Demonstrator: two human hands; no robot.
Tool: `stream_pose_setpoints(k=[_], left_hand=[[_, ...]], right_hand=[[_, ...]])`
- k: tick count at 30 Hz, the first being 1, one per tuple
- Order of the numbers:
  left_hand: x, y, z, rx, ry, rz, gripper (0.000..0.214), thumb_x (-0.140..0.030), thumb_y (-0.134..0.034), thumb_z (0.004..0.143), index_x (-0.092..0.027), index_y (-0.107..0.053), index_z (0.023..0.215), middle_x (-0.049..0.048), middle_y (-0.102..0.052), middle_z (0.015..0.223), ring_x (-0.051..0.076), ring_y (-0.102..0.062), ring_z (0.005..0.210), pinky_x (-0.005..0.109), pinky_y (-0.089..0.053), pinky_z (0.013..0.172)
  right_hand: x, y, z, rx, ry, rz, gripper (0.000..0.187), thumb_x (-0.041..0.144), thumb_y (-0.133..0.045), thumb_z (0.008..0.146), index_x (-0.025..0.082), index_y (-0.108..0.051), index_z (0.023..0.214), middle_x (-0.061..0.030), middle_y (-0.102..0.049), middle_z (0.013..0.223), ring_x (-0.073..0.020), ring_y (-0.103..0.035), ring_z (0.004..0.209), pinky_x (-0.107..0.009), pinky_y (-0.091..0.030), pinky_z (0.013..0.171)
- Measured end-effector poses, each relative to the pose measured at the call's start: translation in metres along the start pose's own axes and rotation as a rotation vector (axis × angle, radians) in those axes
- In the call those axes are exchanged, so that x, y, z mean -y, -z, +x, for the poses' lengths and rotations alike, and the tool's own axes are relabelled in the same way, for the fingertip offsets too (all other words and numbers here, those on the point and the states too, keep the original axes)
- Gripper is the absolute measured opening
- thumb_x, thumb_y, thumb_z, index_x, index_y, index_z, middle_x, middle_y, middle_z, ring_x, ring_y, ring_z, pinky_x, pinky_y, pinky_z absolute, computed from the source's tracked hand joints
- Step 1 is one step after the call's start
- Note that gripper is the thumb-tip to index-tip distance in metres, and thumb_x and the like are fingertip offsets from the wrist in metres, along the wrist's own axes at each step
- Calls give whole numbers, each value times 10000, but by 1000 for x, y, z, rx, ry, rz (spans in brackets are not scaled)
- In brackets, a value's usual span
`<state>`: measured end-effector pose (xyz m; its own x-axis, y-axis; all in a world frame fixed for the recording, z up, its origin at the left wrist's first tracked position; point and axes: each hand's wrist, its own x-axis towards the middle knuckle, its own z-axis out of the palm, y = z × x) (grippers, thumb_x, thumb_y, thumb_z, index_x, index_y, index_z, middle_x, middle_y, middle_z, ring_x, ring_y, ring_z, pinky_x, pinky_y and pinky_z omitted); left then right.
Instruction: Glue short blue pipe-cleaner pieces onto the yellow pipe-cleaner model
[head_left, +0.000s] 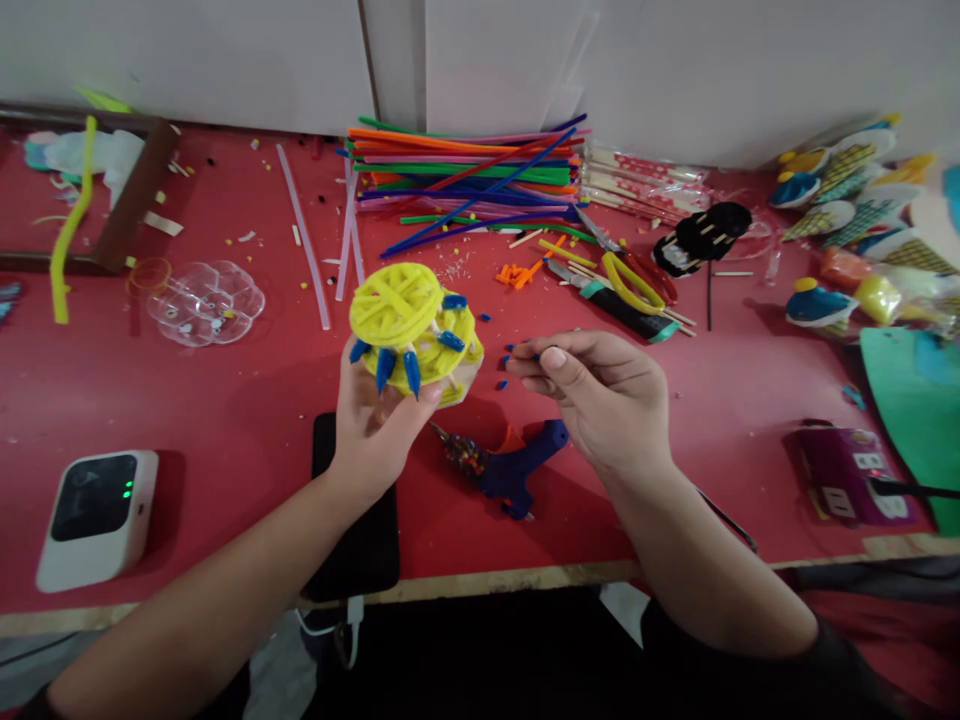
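Observation:
My left hand (382,430) is closed around the base of a yellow Ferris wheel model (397,305) made of fuzzy pipe cleaner, with short blue pieces fixed between its two wheels. The model is held up above the table, tilted. To its right, my right hand (607,400) pinches a small dark blue piece (537,355), mostly hidden by the fingertips. Several cut blue bits (502,384) lie on the table by those fingertips. Below and between my hands rests a dark blue glue gun (510,475) with a speckled, crusted nozzle end.
A bundle of coloured pipe cleaners (465,180) lies at the back. Pliers (622,305) and scissors (637,270) are at right, near a black model wheel (701,238). A phone (352,540), white device (97,520), clear flower-shaped case (206,303) and purple box (851,475) also occupy the red table.

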<state>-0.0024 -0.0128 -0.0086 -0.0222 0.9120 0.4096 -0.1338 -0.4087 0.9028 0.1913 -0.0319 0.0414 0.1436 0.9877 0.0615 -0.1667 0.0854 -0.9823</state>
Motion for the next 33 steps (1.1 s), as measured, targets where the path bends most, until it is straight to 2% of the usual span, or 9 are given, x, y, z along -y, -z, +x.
stream_pose_setpoints(k=[4,8,12,15,17,21,26,29,33], left_hand=[[1,0,-1,-2,9,53,475,-394,-753,880,-386,-575,1320,49,-715,1252,274,-734,1147,471,-658,941],[2,4,-3,17,27,128,572,-420,-784,840,-363,-529,1349,77,-687,1300,285,-719,1174,474,-644,949],[1,8,-5,92,38,152,642,-406,-798,832,-341,-505,1400,107,-666,1339,296,-704,1201,485,-630,967],[1,8,-4,122,6,124,623,-354,-789,848,-339,-509,1404,105,-685,1286,284,-735,1136,475,-644,933],[1,8,-4,137,-19,121,651,-333,-799,837,-348,-500,1415,100,-693,1260,278,-748,1101,469,-652,908],[0,9,-4,154,-10,169,722,-330,-831,800,-347,-480,1430,112,-663,1330,289,-721,1163,452,-642,928],[4,9,-6,120,-44,231,819,-343,-861,768,-350,-430,1464,125,-619,1390,292,-704,1183,390,-667,852],[8,9,-4,111,-116,196,893,-285,-886,737,-387,-412,1488,105,-560,1467,301,-639,1300,400,-648,924],[8,10,0,184,-153,135,933,-181,-857,758,-437,-381,1517,42,-487,1530,247,-564,1389,387,-582,1037]], right_hand=[[1,1,-1,34,43,-30,141,353,-778,873,216,-750,875,-3,-780,866,-124,-756,665,-249,-659,619],[3,0,-4,41,204,-122,44,279,-769,873,240,-750,878,26,-699,886,-78,-698,600,-211,-609,538],[5,-6,-11,-82,373,-208,48,246,-753,890,238,-708,907,23,-704,800,-128,-746,671,-255,-655,595],[4,-9,-16,-135,438,-196,85,235,-782,871,245,-707,910,9,-747,853,-165,-779,748,-316,-695,673],[2,-7,-16,-131,450,-179,103,209,-795,862,257,-731,926,11,-765,887,-160,-779,737,-312,-695,663],[-1,-2,-13,-81,483,-240,139,202,-822,837,292,-775,933,29,-754,829,-136,-745,663,-290,-665,596],[-2,-4,-12,-167,479,-222,207,156,-754,887,314,-790,1017,22,-772,932,-131,-770,780,-288,-687,700],[-3,-7,-12,-164,456,-145,238,116,-762,872,308,-793,1010,36,-790,934,-129,-783,817,-271,-695,736],[-2,-6,-14,-157,399,-142,228,125,-760,879,298,-785,1025,49,-792,875,-144,-792,810,-290,-704,731]])
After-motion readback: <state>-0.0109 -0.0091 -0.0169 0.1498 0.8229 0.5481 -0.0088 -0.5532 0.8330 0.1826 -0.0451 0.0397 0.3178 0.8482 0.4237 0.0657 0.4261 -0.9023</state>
